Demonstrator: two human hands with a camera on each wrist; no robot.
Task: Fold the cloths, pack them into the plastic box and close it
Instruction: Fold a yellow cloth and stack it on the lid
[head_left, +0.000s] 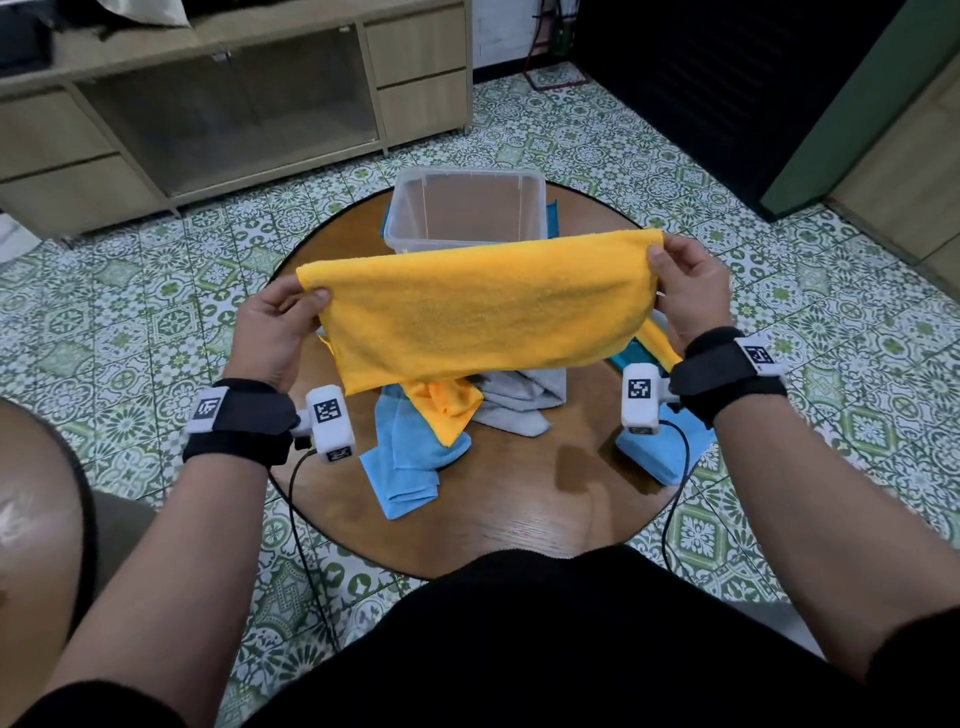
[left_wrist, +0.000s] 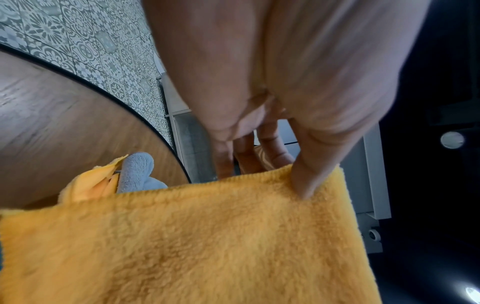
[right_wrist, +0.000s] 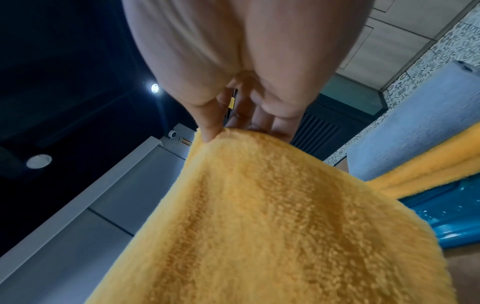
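Yellow cloth hangs pinched by left hand and right hand, clear box at twelve o'clock empty, others unfolded.

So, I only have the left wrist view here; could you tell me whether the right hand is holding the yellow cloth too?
Observer: Yes, the right hand pinches the other top corner of the yellow cloth, and the left hand pinches its own corner.
Operator: Thank you. Is the plastic box open?
Observer: It is. The plastic box stands open beyond the held cloth, and the part I can see has no cloth in it.
Operator: And what is left to fold?
Observer: At least a blue cloth and a grey cloth, both crumpled on the table.
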